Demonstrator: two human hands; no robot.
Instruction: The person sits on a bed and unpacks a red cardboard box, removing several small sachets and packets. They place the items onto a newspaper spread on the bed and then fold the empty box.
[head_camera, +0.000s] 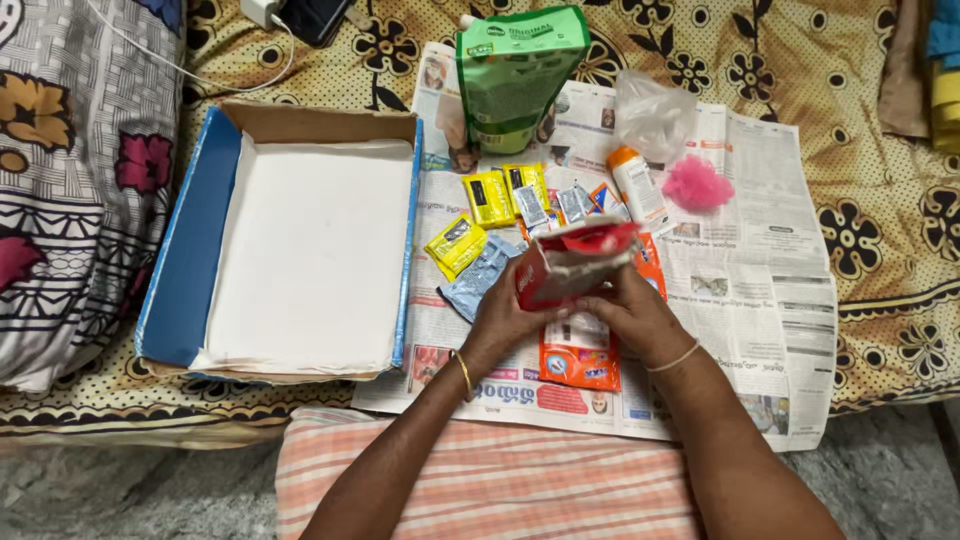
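Worn on the head, looking steeply down and forward over the lap onto a newspaper sheet (760, 260) spread on a patterned bedcover (880, 220). Close enough to cut off both forearms at the lower edge, with the left hand (505, 315) and right hand (630, 315) meeting just below centre, an open blue box (190, 260) out at nine o'clock, a green pouch (515, 75) at twelve o'clock near the top edge, and a striped cloth (500, 480) at six o'clock. Only this single view, nothing shared with another.
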